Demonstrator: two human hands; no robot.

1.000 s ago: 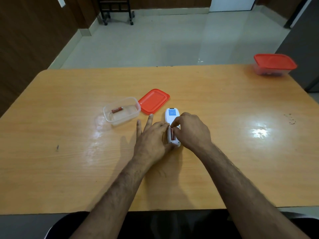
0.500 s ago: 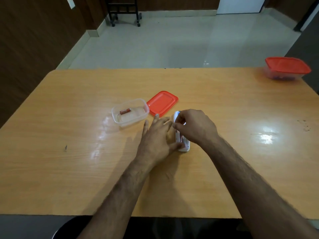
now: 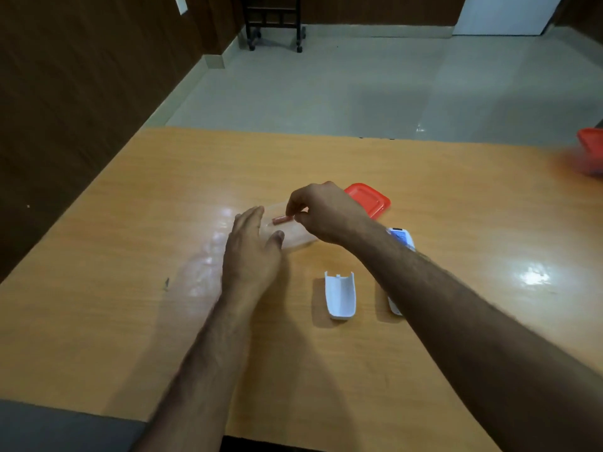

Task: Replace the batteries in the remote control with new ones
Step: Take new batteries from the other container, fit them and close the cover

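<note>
Battery cover (image 3: 340,295) left of remote (image 3: 400,238)

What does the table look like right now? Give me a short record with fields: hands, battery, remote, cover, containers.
right hand: fingertips pinched at a red battery over the clear container
left hand: open, beside the clear container
remote: on table, mostly hidden under right forearm
battery cover: off, lying apart
red lid: beside container
second container: far right edge, lidded

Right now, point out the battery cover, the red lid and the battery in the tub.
battery cover (image 3: 340,295): head view, middle of its white shell.
red lid (image 3: 370,199): head view, flat top.
battery (image 3: 281,219): head view, red body.
</note>
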